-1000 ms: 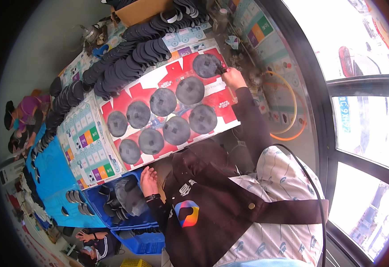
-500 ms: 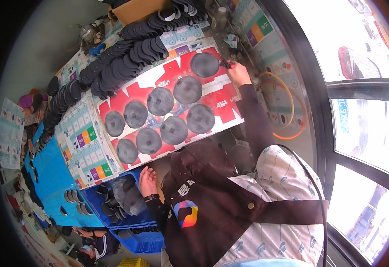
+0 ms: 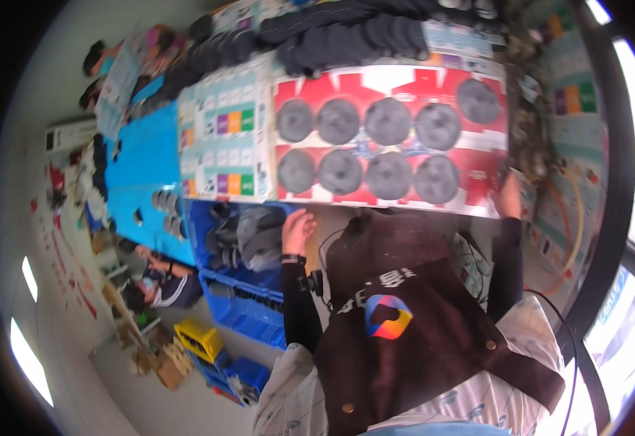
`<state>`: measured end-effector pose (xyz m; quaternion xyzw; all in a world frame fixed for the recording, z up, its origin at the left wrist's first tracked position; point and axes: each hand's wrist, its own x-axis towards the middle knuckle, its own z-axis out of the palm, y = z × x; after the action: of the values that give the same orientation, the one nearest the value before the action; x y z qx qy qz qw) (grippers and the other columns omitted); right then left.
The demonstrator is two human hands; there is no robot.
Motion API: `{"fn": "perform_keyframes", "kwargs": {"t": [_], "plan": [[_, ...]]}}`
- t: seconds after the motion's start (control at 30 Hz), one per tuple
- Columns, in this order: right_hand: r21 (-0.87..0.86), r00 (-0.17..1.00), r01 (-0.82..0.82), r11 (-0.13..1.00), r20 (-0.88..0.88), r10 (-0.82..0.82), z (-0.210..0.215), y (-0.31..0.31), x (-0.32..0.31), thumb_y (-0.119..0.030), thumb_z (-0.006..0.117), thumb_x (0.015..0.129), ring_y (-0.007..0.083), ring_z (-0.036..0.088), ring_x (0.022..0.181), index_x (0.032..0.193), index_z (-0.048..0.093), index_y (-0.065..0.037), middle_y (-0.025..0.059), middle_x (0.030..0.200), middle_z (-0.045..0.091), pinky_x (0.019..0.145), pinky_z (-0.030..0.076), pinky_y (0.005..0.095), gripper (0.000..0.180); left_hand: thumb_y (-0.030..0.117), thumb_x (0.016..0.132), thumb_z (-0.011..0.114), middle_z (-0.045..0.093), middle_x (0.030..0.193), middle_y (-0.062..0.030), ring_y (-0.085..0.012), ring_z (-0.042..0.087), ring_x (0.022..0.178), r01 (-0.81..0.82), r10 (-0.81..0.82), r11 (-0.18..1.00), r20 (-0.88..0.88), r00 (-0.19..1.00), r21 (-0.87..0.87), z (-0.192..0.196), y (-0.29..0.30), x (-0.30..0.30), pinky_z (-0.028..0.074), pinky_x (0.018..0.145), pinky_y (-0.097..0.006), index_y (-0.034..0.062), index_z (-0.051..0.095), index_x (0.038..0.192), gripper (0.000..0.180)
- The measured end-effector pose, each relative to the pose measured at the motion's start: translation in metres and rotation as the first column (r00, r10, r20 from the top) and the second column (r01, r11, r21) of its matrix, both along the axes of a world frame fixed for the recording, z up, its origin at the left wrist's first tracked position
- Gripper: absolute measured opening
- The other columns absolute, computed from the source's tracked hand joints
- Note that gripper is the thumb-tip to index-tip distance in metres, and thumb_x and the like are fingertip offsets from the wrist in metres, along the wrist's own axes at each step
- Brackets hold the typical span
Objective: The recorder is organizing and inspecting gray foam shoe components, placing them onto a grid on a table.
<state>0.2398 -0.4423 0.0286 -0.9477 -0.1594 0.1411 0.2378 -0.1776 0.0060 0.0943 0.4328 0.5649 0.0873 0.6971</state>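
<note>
Several round dark grey pads lie in two rows on a red and white printed cardboard sheet. At the sheet's lower right corner is my right hand, closed round a small dark hand tool that is blurred and partly hidden. My left hand is just off the table's near edge, beside a blue crate, its fingers loosely apart and holding nothing. The nearest pad to my right hand is the lower right one.
Stacked dark curved pieces line the far side. Left stands a blue-covered table; a blue crate of dark pieces sits below the table edge. Another person is at lower left. Yellow and orange hoses hang at right.
My right hand has come from the sheet's far right corner toward its near right corner, still gripping the dark tool. The view has turned and shifted. The left hand stays near the table edge.
</note>
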Motion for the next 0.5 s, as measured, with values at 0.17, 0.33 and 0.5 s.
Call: {"fn": "perform_keyframes", "kwargs": {"t": [0.17, 0.33, 0.5], "plan": [[-0.26, 0.98, 0.078, 0.962, 0.195, -0.027, -0.025, 0.008, -0.024, -0.014, 0.076, 0.078, 0.0448, 0.042, 0.129, 0.138, 0.043, -0.001, 0.0245, 0.137, 0.046, 0.109, 0.038, 0.0511, 0.07, 0.011, 0.09, 0.065, 0.069, 0.093, -0.0088, -0.0212, 0.067, 0.071, 0.367, -0.135, 0.764, -0.424, 0.896, 0.532, -0.03, 0.086, -0.037, 0.054, 0.065, -0.034, 0.0041, 0.06, 0.114, 0.025], [-0.126, 0.963, 0.045, 0.991, 0.269, -0.01, 0.013, 0.074, -0.055, -0.001, 0.065, 0.075, 0.0399, 0.054, 0.117, 0.118, 0.061, -0.003, 0.0187, 0.117, 0.062, 0.103, 0.042, 0.0484, 0.044, 0.01, 0.085, 0.065, 0.067, 0.103, -0.0147, -0.036, 0.064, 0.098, 0.683, -0.255, 0.296, -0.634, 0.73, 0.668, -0.043, 0.158, 0.031, 0.052, 0.085, -0.044, 0.0061, 0.062, 0.111, 0.027], [0.126, 0.998, -0.057, 0.99, 0.0, 0.058, 0.029, 0.2, -0.131, 0.0, 0.064, 0.076, 0.0378, 0.057, 0.114, 0.111, 0.064, -0.005, 0.0172, 0.115, 0.063, 0.1, 0.045, 0.0452, 0.036, 0.013, 0.08, 0.066, 0.061, 0.105, -0.0152, -0.0382, 0.058, 0.102, 0.763, -0.294, 0.111, -0.712, 0.638, 0.637, -0.08, 0.204, 0.063, 0.048, 0.088, -0.05, 0.011, 0.064, 0.105, 0.026]]}}
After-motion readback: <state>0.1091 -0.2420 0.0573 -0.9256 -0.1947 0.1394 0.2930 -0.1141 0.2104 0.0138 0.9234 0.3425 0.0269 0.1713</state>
